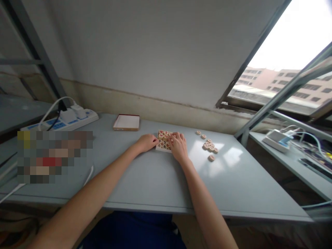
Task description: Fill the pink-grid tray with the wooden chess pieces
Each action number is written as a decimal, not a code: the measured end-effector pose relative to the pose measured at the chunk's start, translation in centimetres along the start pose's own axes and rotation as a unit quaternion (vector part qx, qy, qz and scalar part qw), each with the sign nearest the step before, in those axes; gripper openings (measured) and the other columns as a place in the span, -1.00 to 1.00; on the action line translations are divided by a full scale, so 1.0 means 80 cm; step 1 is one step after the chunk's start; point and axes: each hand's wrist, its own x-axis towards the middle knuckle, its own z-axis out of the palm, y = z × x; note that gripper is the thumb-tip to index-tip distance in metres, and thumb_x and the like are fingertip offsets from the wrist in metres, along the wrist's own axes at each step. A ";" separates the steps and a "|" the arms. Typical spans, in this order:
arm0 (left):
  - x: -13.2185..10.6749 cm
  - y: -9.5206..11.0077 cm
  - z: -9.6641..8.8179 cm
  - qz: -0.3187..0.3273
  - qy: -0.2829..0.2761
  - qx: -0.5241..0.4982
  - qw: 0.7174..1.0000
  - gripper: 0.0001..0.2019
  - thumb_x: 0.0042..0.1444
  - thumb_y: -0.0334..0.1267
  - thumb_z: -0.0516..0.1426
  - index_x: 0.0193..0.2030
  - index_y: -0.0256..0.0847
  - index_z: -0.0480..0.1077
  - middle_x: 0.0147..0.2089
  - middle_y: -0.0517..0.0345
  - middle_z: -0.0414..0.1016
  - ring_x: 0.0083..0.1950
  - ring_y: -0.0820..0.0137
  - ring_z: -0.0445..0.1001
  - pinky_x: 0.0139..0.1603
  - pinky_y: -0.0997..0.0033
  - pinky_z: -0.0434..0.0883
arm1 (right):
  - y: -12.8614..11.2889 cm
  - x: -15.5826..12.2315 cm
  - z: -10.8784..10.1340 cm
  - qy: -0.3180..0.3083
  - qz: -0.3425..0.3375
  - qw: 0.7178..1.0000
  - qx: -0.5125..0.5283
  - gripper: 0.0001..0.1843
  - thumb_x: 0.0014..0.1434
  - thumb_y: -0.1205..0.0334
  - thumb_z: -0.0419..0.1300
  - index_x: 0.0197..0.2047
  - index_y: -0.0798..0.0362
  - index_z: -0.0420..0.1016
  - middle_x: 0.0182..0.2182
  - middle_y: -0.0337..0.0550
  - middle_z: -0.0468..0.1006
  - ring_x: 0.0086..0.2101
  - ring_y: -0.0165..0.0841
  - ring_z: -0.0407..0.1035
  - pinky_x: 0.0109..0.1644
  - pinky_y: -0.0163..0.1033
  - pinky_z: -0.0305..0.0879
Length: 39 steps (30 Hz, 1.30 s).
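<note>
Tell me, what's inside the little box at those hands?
Round wooden discs with red and dark marks, packed in rows. The right hand covers the right part of the box, so what lies there is hidden.

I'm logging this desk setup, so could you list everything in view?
table: one, pale grey, against the wall beside the window
piece box: one, pale, mid-table, filled with round pieces marked red and dark
loose pieces: a small scatter, tan, on the table right of the box
shallow tray: one, white inside with a red-brown rim, behind and left of the box
power strip: one, white and blue, far left, with plugs in it
side shelf: one, grey, at right, holding a white charger and cables
left hand: at the box's left edge
right hand: fingers on the pieces at the box's right side
</note>
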 end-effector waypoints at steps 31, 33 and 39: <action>-0.002 0.001 0.001 -0.005 0.007 -0.003 1.000 -0.59 0.07 -0.15 -0.14 -0.46 -0.34 0.44 -0.44 -0.02 0.48 -0.53 0.47 0.25 -0.51 0.45 -0.02 | 0.003 -0.002 0.009 0.034 0.043 0.998 0.030 -0.77 0.10 0.19 0.00 -0.27 0.03 0.44 -0.07 -0.04 0.19 -0.06 -0.17 -0.02 -0.10 -0.11 -0.03; -0.002 0.001 0.002 -0.013 0.011 -0.009 1.000 -0.59 0.06 -0.14 -0.14 -0.47 -0.32 0.44 -0.45 0.00 0.48 -0.54 0.48 0.24 -0.52 0.46 -0.03 | 0.002 -0.002 0.003 0.042 0.057 0.997 0.013 -0.76 0.11 0.21 -0.02 -0.26 0.03 0.43 -0.06 -0.05 0.19 -0.05 -0.18 -0.03 -0.07 -0.08 -0.09; -0.003 0.005 -0.001 -0.019 0.015 -0.016 1.000 -0.60 0.05 -0.12 -0.13 -0.52 -0.28 0.43 -0.50 0.04 0.46 -0.57 0.48 0.23 -0.54 0.46 -0.05 | 0.013 0.000 -0.017 0.056 0.158 0.986 -0.012 -0.72 0.12 0.18 -0.08 -0.28 0.03 0.43 -0.13 -0.05 0.26 -0.09 -0.19 0.03 -0.08 -0.06 -0.13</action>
